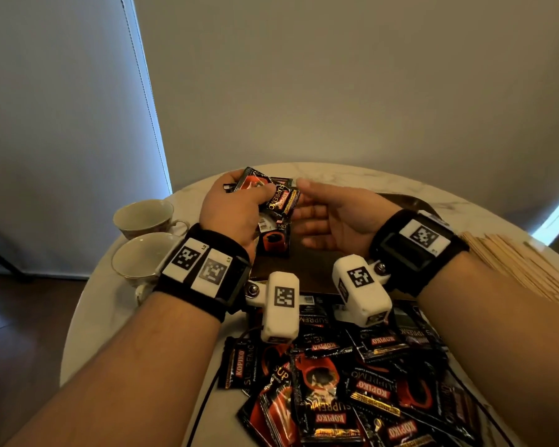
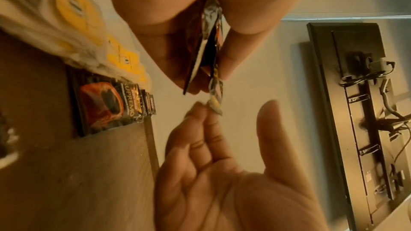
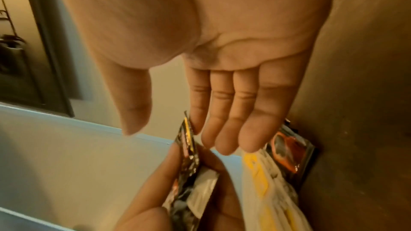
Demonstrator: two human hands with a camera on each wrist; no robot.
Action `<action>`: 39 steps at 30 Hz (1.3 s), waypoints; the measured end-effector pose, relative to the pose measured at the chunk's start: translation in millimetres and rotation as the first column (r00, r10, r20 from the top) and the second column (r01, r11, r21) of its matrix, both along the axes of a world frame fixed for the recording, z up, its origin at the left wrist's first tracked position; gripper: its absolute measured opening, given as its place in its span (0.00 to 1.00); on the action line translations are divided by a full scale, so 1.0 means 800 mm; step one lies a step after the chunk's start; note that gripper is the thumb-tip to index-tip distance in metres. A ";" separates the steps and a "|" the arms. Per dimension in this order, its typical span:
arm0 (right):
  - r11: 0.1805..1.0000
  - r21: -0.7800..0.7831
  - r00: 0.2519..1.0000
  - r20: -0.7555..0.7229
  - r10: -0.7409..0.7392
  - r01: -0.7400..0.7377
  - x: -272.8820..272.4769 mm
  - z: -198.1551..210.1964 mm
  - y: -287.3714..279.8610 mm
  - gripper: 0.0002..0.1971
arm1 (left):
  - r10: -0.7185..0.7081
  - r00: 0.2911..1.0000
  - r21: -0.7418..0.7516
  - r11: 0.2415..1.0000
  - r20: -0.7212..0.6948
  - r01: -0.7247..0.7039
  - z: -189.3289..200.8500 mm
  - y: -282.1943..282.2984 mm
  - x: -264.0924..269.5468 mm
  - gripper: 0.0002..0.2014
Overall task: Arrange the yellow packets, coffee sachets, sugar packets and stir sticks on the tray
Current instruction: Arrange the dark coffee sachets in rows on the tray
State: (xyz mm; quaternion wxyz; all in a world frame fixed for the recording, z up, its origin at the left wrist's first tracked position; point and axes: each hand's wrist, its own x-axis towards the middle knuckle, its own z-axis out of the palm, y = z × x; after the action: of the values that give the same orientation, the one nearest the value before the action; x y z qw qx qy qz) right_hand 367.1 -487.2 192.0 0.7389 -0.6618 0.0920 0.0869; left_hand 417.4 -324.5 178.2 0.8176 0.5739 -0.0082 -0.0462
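Fingers of my left hand pinch a few light, slippery black foil coffee sachets above the dark wooden tray, while my right hand, fingers straight, nears their crinkly edge.

Your left hand pinches glossy foil coffee sachets that catch the light. The heap of sachets near you has the same shiny, crinkled film. The tray looks like dark matt wood, the table like polished marble. The stir sticks are pale bare wood. The yellow packets look like soft matt paper. The teacups are smooth glazed ceramic.
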 end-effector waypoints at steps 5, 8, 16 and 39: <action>0.984 0.120 0.979 0.140 -0.146 0.130 -0.005 -0.017 -0.003 0.04 | -0.149 0.979 -0.122 0.984 -0.139 0.132 0.006 -0.005 -0.009 0.18; 0.961 0.208 0.961 0.172 -0.217 0.180 -0.004 -0.023 -0.006 0.03 | -0.143 0.978 -0.091 0.987 -0.150 0.130 0.004 -0.006 -0.008 0.12; 0.879 0.406 0.928 0.159 -0.338 0.251 0.000 -0.024 -0.010 0.09 | -0.197 0.978 0.034 0.979 -0.071 0.200 -0.005 -0.012 -0.007 0.08; 0.952 0.105 0.940 0.163 -0.300 0.286 -0.007 -0.016 0.004 0.05 | -0.108 0.994 0.084 0.990 -0.029 0.110 0.000 -0.002 -0.001 0.12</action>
State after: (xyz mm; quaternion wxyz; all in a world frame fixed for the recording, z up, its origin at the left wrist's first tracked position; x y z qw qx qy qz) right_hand 361.2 -484.1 179.4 0.7746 -0.6158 0.1200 -0.0795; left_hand 416.5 -326.2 177.9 0.7887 0.6063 -0.0280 -0.0982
